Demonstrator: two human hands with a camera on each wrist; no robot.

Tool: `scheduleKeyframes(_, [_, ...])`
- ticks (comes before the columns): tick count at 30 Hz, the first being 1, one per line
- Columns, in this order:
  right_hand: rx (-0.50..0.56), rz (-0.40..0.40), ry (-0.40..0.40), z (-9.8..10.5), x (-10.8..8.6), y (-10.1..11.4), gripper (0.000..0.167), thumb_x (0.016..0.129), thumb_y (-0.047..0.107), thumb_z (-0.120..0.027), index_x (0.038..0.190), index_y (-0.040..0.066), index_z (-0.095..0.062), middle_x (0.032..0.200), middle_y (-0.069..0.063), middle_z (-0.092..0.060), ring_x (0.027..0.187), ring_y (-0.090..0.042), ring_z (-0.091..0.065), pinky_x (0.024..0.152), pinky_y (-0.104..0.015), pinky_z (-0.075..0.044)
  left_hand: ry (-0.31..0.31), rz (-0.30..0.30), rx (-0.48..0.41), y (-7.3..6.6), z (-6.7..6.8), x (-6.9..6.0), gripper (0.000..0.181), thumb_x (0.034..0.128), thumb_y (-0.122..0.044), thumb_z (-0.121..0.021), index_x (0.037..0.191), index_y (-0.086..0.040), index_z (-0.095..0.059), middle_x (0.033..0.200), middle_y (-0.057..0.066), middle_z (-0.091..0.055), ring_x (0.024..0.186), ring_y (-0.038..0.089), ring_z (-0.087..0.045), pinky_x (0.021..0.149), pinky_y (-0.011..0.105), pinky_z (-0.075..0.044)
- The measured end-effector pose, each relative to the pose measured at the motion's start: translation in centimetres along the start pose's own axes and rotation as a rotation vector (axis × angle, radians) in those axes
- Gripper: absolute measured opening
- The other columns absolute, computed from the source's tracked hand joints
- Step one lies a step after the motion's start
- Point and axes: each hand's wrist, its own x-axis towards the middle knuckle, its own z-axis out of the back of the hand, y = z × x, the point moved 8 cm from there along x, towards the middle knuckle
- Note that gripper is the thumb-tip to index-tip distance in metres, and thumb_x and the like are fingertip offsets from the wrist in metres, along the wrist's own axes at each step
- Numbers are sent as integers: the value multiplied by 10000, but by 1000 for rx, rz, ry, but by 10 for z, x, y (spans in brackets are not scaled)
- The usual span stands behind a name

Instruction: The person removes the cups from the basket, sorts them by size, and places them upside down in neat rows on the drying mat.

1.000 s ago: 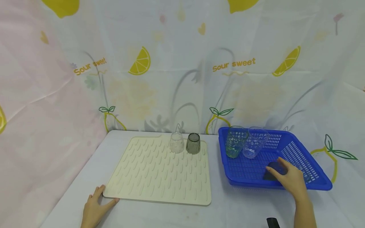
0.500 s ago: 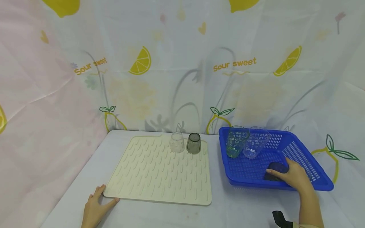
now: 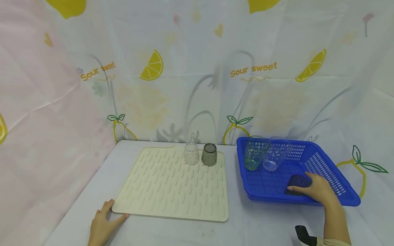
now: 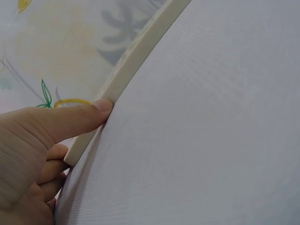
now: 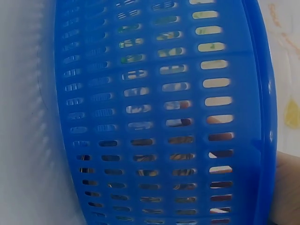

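Note:
My right hand (image 3: 321, 189) grips a dark glass (image 3: 298, 181) low in the front of the blue basket (image 3: 261, 196), its thumb at the near side. The right wrist view shows the basket's slotted wall (image 5: 239, 93) and part of the hand (image 5: 288, 192); the wall mostly hides the grip. At the cream ridged mat (image 3: 172, 188), my left hand (image 3: 103, 225) holds the near-left corner between thumb and fingers. The left wrist view has that thumb on the mat's edge (image 4: 136, 56) and the hand's (image 4: 51, 136) other fingers bent at the corner.
Near the mat's back right stand a clear glass (image 3: 191, 154) and a grey glass (image 3: 209, 155), side by side. A greenish glass (image 3: 253, 155) and another clear glass (image 3: 274, 157) lean in the basket's back left. Printed cloth (image 3: 184, 85) hangs behind the table.
My right hand has shifted slightly right and its fingers have closed round the dark glass. More of the right forearm and cuff shows. The left hand stays at the mat corner.

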Motion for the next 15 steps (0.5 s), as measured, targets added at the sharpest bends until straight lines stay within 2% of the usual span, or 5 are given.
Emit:
scheduleKeyframes(7, [-18,7,6,-2,0,6,968,712,491,-770,1222,-250,-412,1237,-473,-388,1137,-640,-347,899,-708,-359,37,32,-23,3,-2,-1,914,750,-283,-781,1363,170,-278,1405,410,-190,1273,626,-157,1037,716,-129])
scheduleKeyframes(15, [-28,59,9,-6,3,19,920,706,463,-784,1205,-233,-449,1205,-462,-437,1111,-628,-396,861,-686,-410,42,26,-19,3,-3,1,920,756,-306,-776,1365,168,-274,1401,420,-181,1238,675,-121,1004,747,-139])
